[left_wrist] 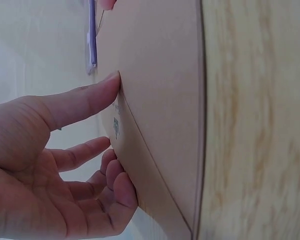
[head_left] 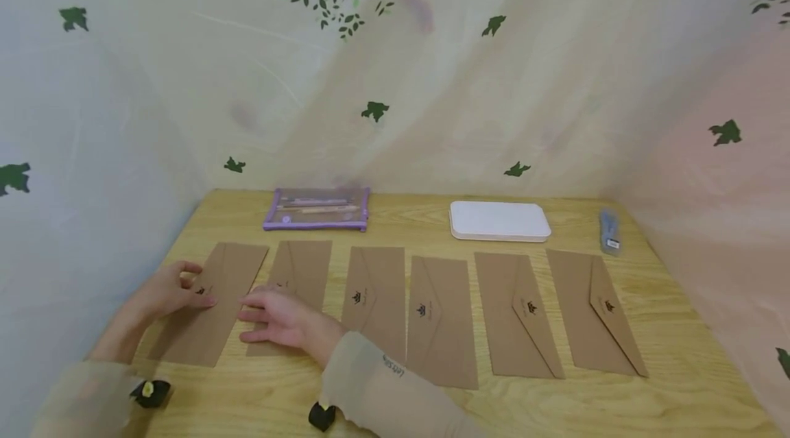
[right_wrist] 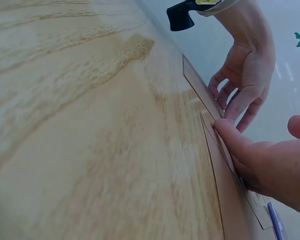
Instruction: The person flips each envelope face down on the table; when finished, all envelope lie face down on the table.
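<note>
Our left hand (head_left: 169, 293), thumb and fingers apart, is touching the leftmost envelope (head_left: 230, 280) of 6 on the tabletop (head_left: 691, 383); our right hand (head_left: 282, 317), fingers parted, is reaching to its right edge. We are judging light, even pressure best against creases.

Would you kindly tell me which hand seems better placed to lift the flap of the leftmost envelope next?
Probably the left hand: its thumb is at the edge of the flap on the leftmost envelope, near the printed crown. The right hand is by the envelope's opposite edge.
</note>
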Demonstrator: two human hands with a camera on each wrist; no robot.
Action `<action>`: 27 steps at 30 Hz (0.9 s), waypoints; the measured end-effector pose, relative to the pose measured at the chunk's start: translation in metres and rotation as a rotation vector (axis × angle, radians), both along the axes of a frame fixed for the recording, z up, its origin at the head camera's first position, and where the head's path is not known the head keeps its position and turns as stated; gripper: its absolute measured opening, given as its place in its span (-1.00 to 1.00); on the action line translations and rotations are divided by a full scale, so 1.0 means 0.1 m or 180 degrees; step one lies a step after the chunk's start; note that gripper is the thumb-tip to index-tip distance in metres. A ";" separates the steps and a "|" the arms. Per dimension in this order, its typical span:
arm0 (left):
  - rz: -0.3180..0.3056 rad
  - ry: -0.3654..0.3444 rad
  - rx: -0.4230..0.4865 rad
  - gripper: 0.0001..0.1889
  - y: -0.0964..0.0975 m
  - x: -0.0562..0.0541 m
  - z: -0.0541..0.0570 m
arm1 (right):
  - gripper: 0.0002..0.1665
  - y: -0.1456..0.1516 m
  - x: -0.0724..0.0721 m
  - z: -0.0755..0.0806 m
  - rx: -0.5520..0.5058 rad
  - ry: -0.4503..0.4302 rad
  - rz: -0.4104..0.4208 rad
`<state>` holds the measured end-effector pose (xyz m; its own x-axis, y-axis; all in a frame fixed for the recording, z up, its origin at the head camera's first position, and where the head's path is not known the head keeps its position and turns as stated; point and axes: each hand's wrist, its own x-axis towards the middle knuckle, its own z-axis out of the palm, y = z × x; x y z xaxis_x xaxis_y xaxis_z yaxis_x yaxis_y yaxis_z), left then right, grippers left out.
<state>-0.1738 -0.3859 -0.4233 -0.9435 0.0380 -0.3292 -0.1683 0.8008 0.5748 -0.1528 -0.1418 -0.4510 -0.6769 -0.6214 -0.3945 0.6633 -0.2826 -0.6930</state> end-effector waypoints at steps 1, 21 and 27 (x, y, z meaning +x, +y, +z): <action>-0.0014 0.0011 -0.0008 -0.02 0.00 0.01 -0.01 | -0.95 0.00 0.00 -0.01 -0.0002 -0.0025 -0.0010; -0.0110 -0.0093 0.0302 0.00 -0.18 -0.02 0.05 | -0.72 -0.10 -0.05 0.05 -0.0025 -0.0224 -0.0069; -0.0075 -0.0224 0.0421 0.02 -0.20 0.03 0.12 | -0.81 -0.06 -0.04 0.01 -0.0025 -0.0173 -0.0071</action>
<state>-0.1708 -0.4061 -0.4109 -0.9167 0.1072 -0.3850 -0.1939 0.7230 0.6630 -0.1570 -0.1474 -0.4496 -0.6683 -0.6097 -0.4261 0.6933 -0.3030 -0.6539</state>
